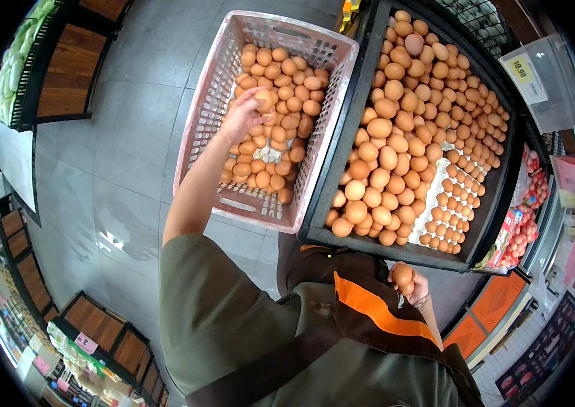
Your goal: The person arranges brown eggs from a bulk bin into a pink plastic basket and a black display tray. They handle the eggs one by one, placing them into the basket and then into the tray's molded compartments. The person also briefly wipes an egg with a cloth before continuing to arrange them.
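My left hand (246, 114) reaches over a pink plastic crate (325, 46) of loose brown eggs (294, 104), its fingers around a brown egg (265, 100). Part of a pale egg tray (268, 152) shows between the eggs in the crate. Low at my right side, beside the display bin's near edge, my right hand (414, 286) holds brown eggs (403, 275). To the right of the crate, a black display bin (335, 127) holds many loose brown eggs (380, 128). Toward its near right part, more eggs (445, 213) sit in rows on pale pulp trays (429, 203).
The crate stands against the bin's left side. Clear plastic price holders (547, 84) and red net bags (524, 219) line the bin's right side. Wood-panelled produce stands (71, 71) rise at the left, across the grey tiled floor (129, 132). An orange-panelled unit (496, 300) stands lower right.
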### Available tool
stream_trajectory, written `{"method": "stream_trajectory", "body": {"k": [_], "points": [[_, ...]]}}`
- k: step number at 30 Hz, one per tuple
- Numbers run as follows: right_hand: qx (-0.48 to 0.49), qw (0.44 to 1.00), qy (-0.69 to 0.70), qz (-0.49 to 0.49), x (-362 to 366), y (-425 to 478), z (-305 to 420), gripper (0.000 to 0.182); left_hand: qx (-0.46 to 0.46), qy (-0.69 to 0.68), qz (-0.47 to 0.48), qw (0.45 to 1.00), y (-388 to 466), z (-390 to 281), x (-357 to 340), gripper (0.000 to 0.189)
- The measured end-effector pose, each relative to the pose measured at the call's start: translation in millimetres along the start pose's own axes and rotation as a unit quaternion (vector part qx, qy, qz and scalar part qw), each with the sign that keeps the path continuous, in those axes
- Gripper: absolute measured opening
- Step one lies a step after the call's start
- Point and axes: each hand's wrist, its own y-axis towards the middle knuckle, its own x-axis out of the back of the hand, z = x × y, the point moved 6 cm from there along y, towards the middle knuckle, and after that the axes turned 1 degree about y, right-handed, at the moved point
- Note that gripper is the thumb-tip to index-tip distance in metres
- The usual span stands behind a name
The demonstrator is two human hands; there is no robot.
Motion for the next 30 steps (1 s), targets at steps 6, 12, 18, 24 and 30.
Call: {"method": "stream_trajectory", "body": {"k": [6,12,18,24,30], "points": [[0.007,0.999,-0.035,0.004,-9.5,3.9,4.7,0.063,0.138,0.169,-0.08,0.973,0.2,39.2,24.2,0.033],[0.018,0.998,-0.062,-0.013,-11.3,2.9,7.3,0.068,0.051,0.689,-0.14,0.709,-18.7,69.5,-4.1,0.052],[0.009,0.994,-0.106,0.012,6.7,0.0,7.4,0.06,0.088,0.687,-0.164,0.703,-14.5,80.8,-6.7,0.054],[0.043,0.989,-0.126,-0.056,33.0,-1.4,3.4,0.066,0.12,0.613,-0.218,0.75,-7.3,85.9,2.7,0.044],[0.059,0.983,-0.156,-0.08,35.2,-1.7,5.5,0.066,0.129,0.544,-0.282,0.78,-1.8,98.8,32.3,0.038]]}}
